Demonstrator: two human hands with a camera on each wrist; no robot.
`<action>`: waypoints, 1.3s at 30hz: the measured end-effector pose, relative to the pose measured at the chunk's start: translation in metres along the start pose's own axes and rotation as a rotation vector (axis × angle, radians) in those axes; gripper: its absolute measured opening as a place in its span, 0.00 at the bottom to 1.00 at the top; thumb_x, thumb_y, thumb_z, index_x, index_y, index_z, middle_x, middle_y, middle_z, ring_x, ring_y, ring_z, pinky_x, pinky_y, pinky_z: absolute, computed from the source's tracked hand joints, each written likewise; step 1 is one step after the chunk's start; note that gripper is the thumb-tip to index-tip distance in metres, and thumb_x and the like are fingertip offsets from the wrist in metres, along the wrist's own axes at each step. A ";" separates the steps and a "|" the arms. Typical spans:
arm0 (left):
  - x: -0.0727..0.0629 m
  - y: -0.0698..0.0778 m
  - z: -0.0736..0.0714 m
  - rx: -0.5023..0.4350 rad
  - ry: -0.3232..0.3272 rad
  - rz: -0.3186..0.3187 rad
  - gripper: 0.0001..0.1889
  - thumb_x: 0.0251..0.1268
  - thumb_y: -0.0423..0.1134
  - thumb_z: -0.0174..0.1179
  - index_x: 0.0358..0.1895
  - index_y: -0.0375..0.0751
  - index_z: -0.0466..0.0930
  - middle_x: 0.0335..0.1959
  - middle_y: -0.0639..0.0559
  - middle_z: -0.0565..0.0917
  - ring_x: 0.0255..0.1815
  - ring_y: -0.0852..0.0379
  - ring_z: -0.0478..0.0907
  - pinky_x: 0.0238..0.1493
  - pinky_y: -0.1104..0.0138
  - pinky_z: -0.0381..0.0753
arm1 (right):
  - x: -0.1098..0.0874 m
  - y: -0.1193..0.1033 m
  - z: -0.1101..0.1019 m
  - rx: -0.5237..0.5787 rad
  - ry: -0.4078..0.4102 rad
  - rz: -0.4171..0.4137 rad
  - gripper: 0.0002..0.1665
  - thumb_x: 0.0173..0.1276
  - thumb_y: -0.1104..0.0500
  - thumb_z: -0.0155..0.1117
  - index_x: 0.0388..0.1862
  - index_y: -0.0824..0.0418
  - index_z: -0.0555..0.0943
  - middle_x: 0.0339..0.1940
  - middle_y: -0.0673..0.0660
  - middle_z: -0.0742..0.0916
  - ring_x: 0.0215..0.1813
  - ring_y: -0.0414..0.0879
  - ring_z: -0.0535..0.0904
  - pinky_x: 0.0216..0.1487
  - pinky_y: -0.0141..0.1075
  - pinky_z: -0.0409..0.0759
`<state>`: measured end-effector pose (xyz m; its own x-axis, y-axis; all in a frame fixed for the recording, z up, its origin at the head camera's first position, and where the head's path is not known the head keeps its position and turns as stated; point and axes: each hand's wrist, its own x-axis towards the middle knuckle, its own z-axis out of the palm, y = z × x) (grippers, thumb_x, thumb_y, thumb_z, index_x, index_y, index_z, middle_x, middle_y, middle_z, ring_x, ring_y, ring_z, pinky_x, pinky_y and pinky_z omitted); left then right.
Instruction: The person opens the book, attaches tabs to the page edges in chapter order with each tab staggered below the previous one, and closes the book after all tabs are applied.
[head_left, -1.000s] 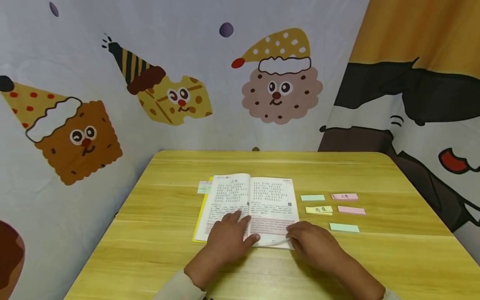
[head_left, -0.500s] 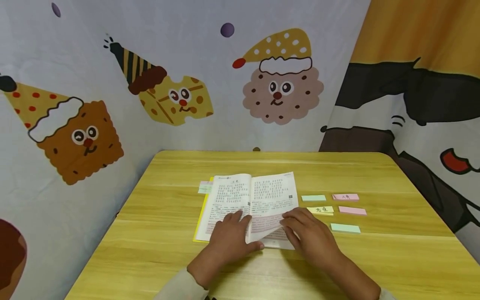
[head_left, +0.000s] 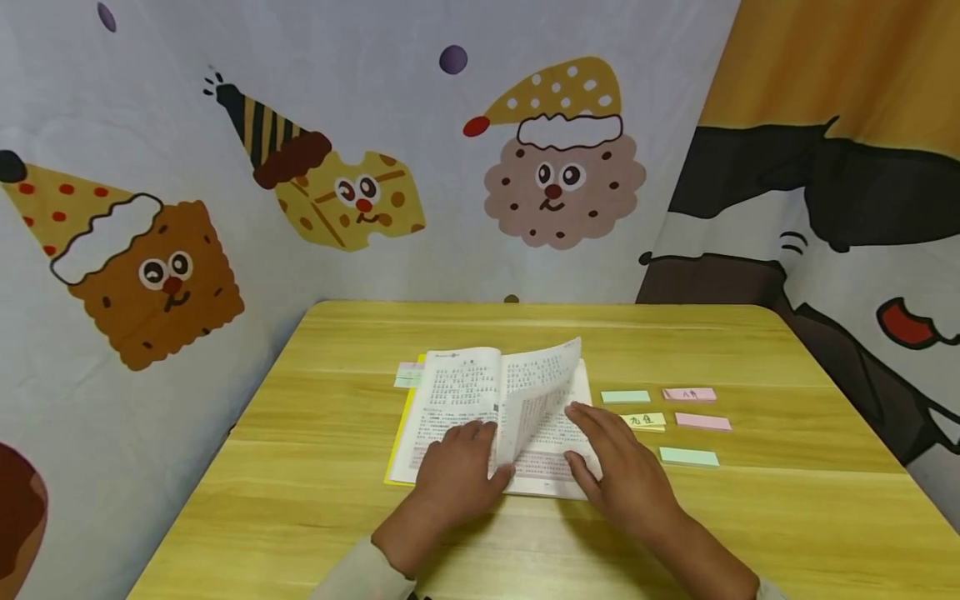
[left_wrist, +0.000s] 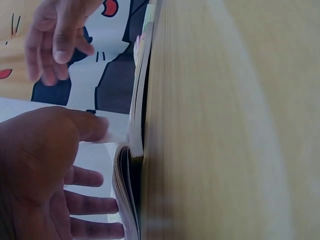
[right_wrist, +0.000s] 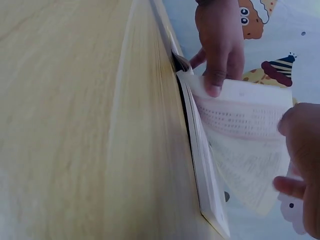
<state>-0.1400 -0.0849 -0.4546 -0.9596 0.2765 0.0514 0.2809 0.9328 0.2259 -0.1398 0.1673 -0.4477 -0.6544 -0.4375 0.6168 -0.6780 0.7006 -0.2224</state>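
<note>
An open book (head_left: 457, 387) with a yellow cover edge lies on the table. My left hand (head_left: 457, 467) rests on its left page by the spine, the thumb reaching across to the right side. One right-hand page (head_left: 536, 396) stands lifted and bent toward the left, its far corner raised. Over the right side is my right hand (head_left: 622, 467), thumb and fingers spread apart, nothing held between them. In the right wrist view the fingertips of the right hand (right_wrist: 305, 155) are close to the lifted page (right_wrist: 245, 125); contact is unclear. The left wrist view shows the left hand (left_wrist: 45, 165) with fingers extended.
Right of the book lie small sticky-note pads: a green one (head_left: 626, 397), a pink one with writing (head_left: 689, 393), a yellow one with writing (head_left: 641, 421) and others. Pink and green tabs (head_left: 408, 375) stick out from the book's left edge. A cartoon-print cloth (head_left: 450, 275) hangs behind the table (head_left: 300, 500).
My right hand has lifted the right page from its lower corner and let it go; the page has swung up and leftward. The left hand has stayed nearly in place.
</note>
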 end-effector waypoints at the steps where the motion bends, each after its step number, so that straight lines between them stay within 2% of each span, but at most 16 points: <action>1: 0.001 0.000 0.000 -0.008 0.009 -0.005 0.35 0.70 0.62 0.58 0.68 0.39 0.75 0.64 0.43 0.80 0.62 0.41 0.78 0.49 0.44 0.81 | -0.001 0.000 0.000 -0.009 -0.027 0.007 0.29 0.73 0.49 0.67 0.68 0.58 0.77 0.63 0.56 0.82 0.63 0.53 0.78 0.48 0.48 0.84; 3: 0.002 -0.001 0.000 -0.037 0.033 -0.015 0.36 0.72 0.62 0.56 0.69 0.36 0.73 0.60 0.42 0.82 0.57 0.41 0.81 0.45 0.45 0.82 | -0.003 0.001 0.002 -0.027 -0.095 0.011 0.30 0.64 0.53 0.76 0.64 0.58 0.80 0.59 0.54 0.83 0.61 0.51 0.79 0.49 0.47 0.84; 5: 0.003 -0.001 0.001 -0.072 0.057 -0.033 0.37 0.74 0.61 0.56 0.70 0.32 0.71 0.54 0.41 0.85 0.51 0.42 0.84 0.40 0.48 0.83 | -0.006 0.002 0.003 -0.049 -0.179 0.020 0.28 0.60 0.54 0.80 0.58 0.58 0.83 0.56 0.53 0.84 0.59 0.50 0.80 0.50 0.46 0.84; 9: 0.004 0.000 0.000 -0.121 0.101 -0.096 0.43 0.73 0.59 0.58 0.75 0.28 0.59 0.42 0.38 0.86 0.37 0.43 0.85 0.29 0.51 0.82 | -0.011 0.003 0.006 -0.062 -0.341 0.057 0.25 0.62 0.50 0.78 0.55 0.58 0.84 0.55 0.53 0.85 0.58 0.48 0.81 0.54 0.45 0.83; 13: 0.003 0.000 0.000 -0.123 0.153 -0.137 0.49 0.71 0.56 0.62 0.81 0.32 0.45 0.39 0.38 0.85 0.30 0.45 0.83 0.26 0.53 0.80 | -0.014 0.003 0.008 -0.046 -0.423 0.087 0.25 0.64 0.49 0.77 0.55 0.60 0.84 0.55 0.55 0.85 0.58 0.49 0.81 0.57 0.46 0.81; 19: 0.001 -0.002 0.001 -0.118 0.219 -0.109 0.53 0.66 0.47 0.67 0.83 0.36 0.39 0.46 0.37 0.83 0.29 0.46 0.81 0.25 0.55 0.78 | -0.015 0.004 0.008 -0.051 -0.480 0.090 0.24 0.65 0.48 0.76 0.54 0.60 0.84 0.55 0.55 0.86 0.59 0.49 0.81 0.59 0.47 0.79; 24: 0.000 -0.003 0.002 -0.133 0.257 -0.103 0.55 0.62 0.40 0.69 0.84 0.40 0.37 0.62 0.33 0.75 0.27 0.47 0.78 0.22 0.58 0.76 | -0.016 0.004 0.008 -0.061 -0.499 0.077 0.24 0.65 0.48 0.75 0.54 0.60 0.85 0.56 0.56 0.85 0.59 0.50 0.81 0.60 0.48 0.79; 29: 0.000 -0.003 0.002 -0.118 0.277 -0.126 0.56 0.58 0.35 0.68 0.84 0.44 0.38 0.75 0.27 0.58 0.35 0.41 0.81 0.23 0.58 0.77 | -0.018 0.005 0.009 -0.078 -0.496 0.067 0.23 0.65 0.47 0.75 0.53 0.59 0.86 0.57 0.56 0.86 0.59 0.50 0.81 0.60 0.47 0.79; 32: 0.000 -0.003 0.002 -0.094 0.284 -0.138 0.56 0.56 0.33 0.68 0.84 0.45 0.40 0.78 0.25 0.50 0.48 0.35 0.80 0.25 0.58 0.78 | -0.019 0.005 0.010 -0.078 -0.489 0.065 0.23 0.64 0.47 0.76 0.52 0.59 0.86 0.57 0.56 0.86 0.60 0.50 0.81 0.60 0.47 0.79; 34: 0.000 -0.002 0.001 -0.072 0.285 -0.145 0.55 0.55 0.33 0.69 0.84 0.45 0.43 0.79 0.25 0.45 0.57 0.31 0.76 0.27 0.57 0.80 | -0.019 0.006 0.010 -0.077 -0.482 0.062 0.23 0.64 0.47 0.76 0.52 0.60 0.86 0.57 0.56 0.86 0.59 0.50 0.81 0.60 0.47 0.79; 36: 0.000 -0.003 0.003 -0.046 0.285 -0.153 0.55 0.55 0.34 0.69 0.84 0.45 0.45 0.80 0.27 0.41 0.68 0.28 0.67 0.35 0.54 0.83 | -0.020 0.006 0.010 -0.077 -0.476 0.058 0.23 0.64 0.47 0.76 0.52 0.60 0.87 0.57 0.56 0.86 0.59 0.50 0.81 0.60 0.47 0.79; 37: 0.000 -0.004 0.002 -0.029 0.281 -0.154 0.54 0.54 0.35 0.70 0.84 0.45 0.47 0.81 0.27 0.39 0.72 0.27 0.61 0.43 0.51 0.83 | -0.020 0.006 0.010 -0.077 -0.475 0.058 0.23 0.64 0.48 0.76 0.52 0.60 0.87 0.57 0.56 0.86 0.59 0.50 0.81 0.60 0.47 0.79; 39: 0.001 -0.004 0.002 0.007 0.264 -0.158 0.54 0.54 0.38 0.71 0.84 0.48 0.49 0.82 0.29 0.37 0.79 0.27 0.47 0.61 0.44 0.74 | -0.020 0.006 0.010 -0.079 -0.475 0.058 0.23 0.63 0.47 0.76 0.52 0.60 0.87 0.57 0.56 0.86 0.59 0.50 0.81 0.60 0.47 0.79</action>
<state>-0.1419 -0.0882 -0.4573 -0.9619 0.0589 0.2669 0.1268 0.9613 0.2447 -0.1344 0.1746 -0.4694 -0.7832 -0.5927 0.1879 -0.6205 0.7640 -0.1767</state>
